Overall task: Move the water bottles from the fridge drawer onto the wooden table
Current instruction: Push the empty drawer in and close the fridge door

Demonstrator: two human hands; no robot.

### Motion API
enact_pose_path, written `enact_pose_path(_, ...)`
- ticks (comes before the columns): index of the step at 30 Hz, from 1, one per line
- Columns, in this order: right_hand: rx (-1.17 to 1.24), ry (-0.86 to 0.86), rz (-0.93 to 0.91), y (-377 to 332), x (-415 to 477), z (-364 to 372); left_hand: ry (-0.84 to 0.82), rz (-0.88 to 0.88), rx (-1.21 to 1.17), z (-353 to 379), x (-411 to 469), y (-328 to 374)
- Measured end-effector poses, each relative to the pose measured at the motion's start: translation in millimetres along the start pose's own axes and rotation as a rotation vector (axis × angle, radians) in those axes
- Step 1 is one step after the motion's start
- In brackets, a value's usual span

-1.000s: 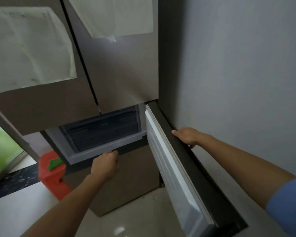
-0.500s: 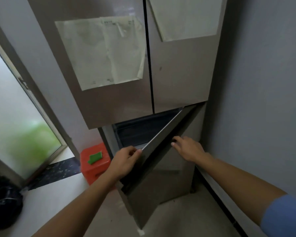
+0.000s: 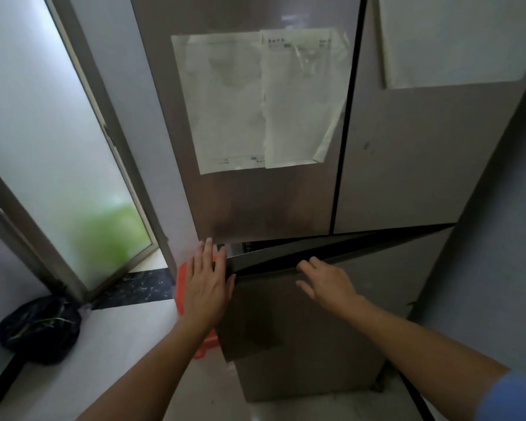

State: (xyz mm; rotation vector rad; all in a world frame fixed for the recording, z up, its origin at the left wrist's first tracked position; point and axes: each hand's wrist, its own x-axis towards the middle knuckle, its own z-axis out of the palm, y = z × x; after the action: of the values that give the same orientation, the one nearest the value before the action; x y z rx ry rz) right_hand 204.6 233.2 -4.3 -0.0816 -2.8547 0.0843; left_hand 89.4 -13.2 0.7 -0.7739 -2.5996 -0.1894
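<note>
Head: L hand, R hand fingers on door.

1. Looks like a home kitchen corner.
2. Shows a tall multi-door fridge above the right hand, papers taped to it.
3. Has a frosted window and black rubbish bag left of the left hand.

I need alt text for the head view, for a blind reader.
The left hand and the right hand rest on a lower fridge door that is slightly ajar. Papers hang on the upper doors; a red object stands to its left.
</note>
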Motion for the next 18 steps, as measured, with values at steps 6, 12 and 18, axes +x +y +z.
enact_pose_path(6, 0.029, 0.167, -0.104, 21, 38, 26, 0.020, -0.003, 0.085, 30, 35, 2)
enact_pose_path(12, 0.055, 0.238, -0.117, 33, 59, 48, 0.087, -0.047, 0.012, 54, 35, 10)
enact_pose_path(18, 0.030, 0.317, -0.137, 35, 65, 58, 0.155, 0.001, 0.016, 63, 36, 2)
